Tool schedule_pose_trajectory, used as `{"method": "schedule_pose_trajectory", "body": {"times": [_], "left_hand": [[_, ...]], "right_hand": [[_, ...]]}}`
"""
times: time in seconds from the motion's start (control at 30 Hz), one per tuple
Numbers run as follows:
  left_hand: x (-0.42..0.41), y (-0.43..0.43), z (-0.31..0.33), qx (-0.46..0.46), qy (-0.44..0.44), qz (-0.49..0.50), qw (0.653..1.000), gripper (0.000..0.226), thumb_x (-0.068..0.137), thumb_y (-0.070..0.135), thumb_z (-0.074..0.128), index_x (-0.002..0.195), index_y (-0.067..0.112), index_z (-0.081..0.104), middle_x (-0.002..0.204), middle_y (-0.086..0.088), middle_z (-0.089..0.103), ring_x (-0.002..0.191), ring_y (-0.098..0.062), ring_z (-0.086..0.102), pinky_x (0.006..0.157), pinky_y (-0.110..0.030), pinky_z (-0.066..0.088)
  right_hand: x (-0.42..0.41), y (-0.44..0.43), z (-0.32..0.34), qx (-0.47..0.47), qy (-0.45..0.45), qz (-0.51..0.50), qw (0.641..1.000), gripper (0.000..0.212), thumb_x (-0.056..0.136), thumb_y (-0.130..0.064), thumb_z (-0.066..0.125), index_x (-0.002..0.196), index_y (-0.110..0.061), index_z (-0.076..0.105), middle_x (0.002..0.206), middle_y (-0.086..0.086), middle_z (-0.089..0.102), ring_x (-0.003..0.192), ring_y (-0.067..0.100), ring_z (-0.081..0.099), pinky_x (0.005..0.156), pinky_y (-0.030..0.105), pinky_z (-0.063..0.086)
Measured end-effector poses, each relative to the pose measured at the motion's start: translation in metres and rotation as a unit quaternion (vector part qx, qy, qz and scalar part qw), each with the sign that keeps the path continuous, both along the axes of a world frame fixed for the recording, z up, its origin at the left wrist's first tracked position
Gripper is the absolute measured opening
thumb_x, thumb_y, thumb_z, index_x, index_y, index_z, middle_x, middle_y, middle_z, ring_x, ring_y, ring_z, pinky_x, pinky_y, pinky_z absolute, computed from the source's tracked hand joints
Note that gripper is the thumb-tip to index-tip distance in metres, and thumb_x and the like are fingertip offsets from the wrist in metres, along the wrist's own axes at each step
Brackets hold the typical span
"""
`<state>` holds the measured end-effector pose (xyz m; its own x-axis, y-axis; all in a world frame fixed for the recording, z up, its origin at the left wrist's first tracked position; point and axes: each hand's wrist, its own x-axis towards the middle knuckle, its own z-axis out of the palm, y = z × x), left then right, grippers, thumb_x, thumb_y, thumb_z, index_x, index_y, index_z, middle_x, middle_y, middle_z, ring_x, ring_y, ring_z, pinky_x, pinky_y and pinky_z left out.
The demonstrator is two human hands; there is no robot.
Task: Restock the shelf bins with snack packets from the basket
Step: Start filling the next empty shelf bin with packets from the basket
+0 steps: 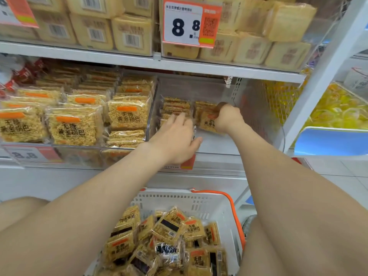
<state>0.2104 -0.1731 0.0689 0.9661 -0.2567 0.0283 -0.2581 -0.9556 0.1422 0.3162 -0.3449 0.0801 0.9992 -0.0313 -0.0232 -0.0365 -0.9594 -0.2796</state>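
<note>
We think the likeliest mishap is a stack slipping. The clear plastic shelf bin [229, 145] at centre right of the frame is mostly bare, so nothing props up the two low stacks of packets [175, 107] at its back, and their glossy film looks slippery.

Our right hand [227, 118] has its fingers curled round one square, clear-wrapped golden rice-crisp packet with an orange label [207, 124], held beside the right stack. Our left hand [177, 136], fingers straight and spread, reaches to the left stack.

Many more loose packets [173, 228] lie jumbled in the white slotted plastic basket with an orange handle [179, 198] at bottom centre.
</note>
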Motion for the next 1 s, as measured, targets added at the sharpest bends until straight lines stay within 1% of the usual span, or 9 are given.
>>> {"method": "schedule_pose_trajectory", "body": {"times": [0.1, 0.2, 0.3, 0.43, 0.57, 0.7, 0.83, 0.93, 1.0], "left_hand": [[0.005, -0.002, 0.001, 0.025, 0.075, 0.041, 0.996, 0.085, 0.105, 0.066, 0.025, 0.166, 0.008, 0.014, 0.173, -0.021, 0.004, 0.159, -0.046, 0.004, 0.129, -0.057, 0.009], [0.006, -0.003, 0.004, 0.038, 0.117, 0.052, 0.991, 0.088, 0.103, 0.071, 0.019, 0.167, 0.011, 0.009, 0.174, -0.018, -0.005, 0.159, -0.047, -0.002, 0.129, -0.058, 0.004], [0.006, -0.001, 0.004, 0.038, 0.120, 0.049, 0.991, 0.088, 0.103, 0.072, 0.019, 0.167, 0.012, 0.009, 0.174, -0.018, -0.005, 0.159, -0.046, -0.002, 0.129, -0.057, 0.004], [0.005, 0.001, 0.003, 0.037, 0.116, 0.041, 0.992, 0.087, 0.103, 0.071, 0.019, 0.167, 0.013, 0.011, 0.174, -0.018, -0.004, 0.159, -0.045, -0.001, 0.129, -0.056, 0.005], [0.002, 0.002, 0.005, 0.038, 0.103, 0.039, 0.993, 0.087, 0.104, 0.070, 0.020, 0.166, 0.010, 0.016, 0.174, -0.020, -0.001, 0.159, -0.046, 0.003, 0.129, -0.057, 0.008], [-0.001, 0.000, 0.005, 0.039, 0.080, 0.037, 0.995, 0.086, 0.105, 0.068, 0.021, 0.164, 0.007, 0.022, 0.173, -0.023, 0.006, 0.158, -0.046, 0.011, 0.128, -0.057, 0.014], [-0.004, -0.002, 0.002, 0.033, 0.057, 0.035, 0.997, 0.084, 0.105, 0.067, 0.022, 0.161, 0.005, 0.029, 0.171, -0.024, 0.015, 0.156, -0.045, 0.019, 0.126, -0.057, 0.020], [-0.006, -0.001, 0.001, 0.031, 0.044, 0.038, 0.998, 0.082, 0.105, 0.067, 0.022, 0.157, 0.005, 0.036, 0.169, -0.025, 0.020, 0.154, -0.045, 0.023, 0.125, -0.058, 0.023], [-0.006, -0.001, 0.001, 0.031, 0.043, 0.036, 0.998, 0.081, 0.105, 0.067, 0.021, 0.156, 0.005, 0.038, 0.168, -0.024, 0.023, 0.153, -0.046, 0.024, 0.124, -0.059, 0.024]], "right_hand": [[0.005, 0.010, -0.004, 0.023, -0.019, 0.008, 1.000, 0.054, 0.099, -0.013, 0.055, 0.151, -0.008, 0.038, 0.144, 0.027, 0.047, 0.143, 0.038, 0.035, 0.101, 0.039, 0.046], [0.003, 0.019, -0.003, 0.095, -0.017, -0.050, 0.994, 0.081, 0.097, -0.018, 0.064, 0.161, -0.009, 0.014, 0.159, 0.030, 0.023, 0.146, 0.039, 0.034, 0.104, 0.036, 0.043], [0.003, 0.019, -0.003, 0.184, -0.025, -0.141, 0.972, 0.098, 0.095, -0.013, 0.067, 0.163, -0.007, -0.004, 0.160, 0.031, 0.018, 0.137, 0.038, 0.048, 0.101, 0.034, 0.047], [0.006, 0.016, -0.006, 0.242, -0.032, -0.182, 0.952, 0.078, 0.097, -0.014, 0.067, 0.156, 0.001, 0.018, 0.149, 0.020, 0.048, 0.135, 0.034, 0.053, 0.098, 0.036, 0.050], [0.006, 0.012, -0.008, 0.276, -0.036, -0.176, 0.944, 0.053, 0.093, -0.014, 0.068, 0.139, -0.004, 0.044, 0.139, 0.015, 0.056, 0.126, 0.033, 0.059, 0.094, 0.038, 0.054], [0.003, 0.006, -0.013, 0.257, 0.008, -0.167, 0.952, 0.028, 0.098, -0.016, 0.063, 0.123, -0.008, 0.054, 0.129, 0.015, 0.061, 0.115, 0.033, 0.064, 0.091, 0.038, 0.056], [0.002, 0.002, -0.014, 0.237, 0.043, -0.153, 0.959, 0.037, 0.100, -0.015, 0.058, 0.135, -0.004, 0.052, 0.112, 0.014, 0.056, 0.094, 0.030, 0.055, 0.071, 0.035, 0.049], [0.001, -0.001, -0.015, 0.227, 0.065, -0.142, 0.961, 0.044, 0.101, -0.015, 0.055, 0.143, -0.004, 0.049, 0.124, 0.016, 0.057, 0.109, 0.033, 0.062, 0.093, 0.039, 0.057], [0.000, -0.001, -0.015, 0.237, 0.074, -0.132, 0.960, 0.046, 0.101, -0.016, 0.053, 0.146, -0.006, 0.048, 0.126, 0.016, 0.058, 0.110, 0.035, 0.064, 0.093, 0.043, 0.059]]}}
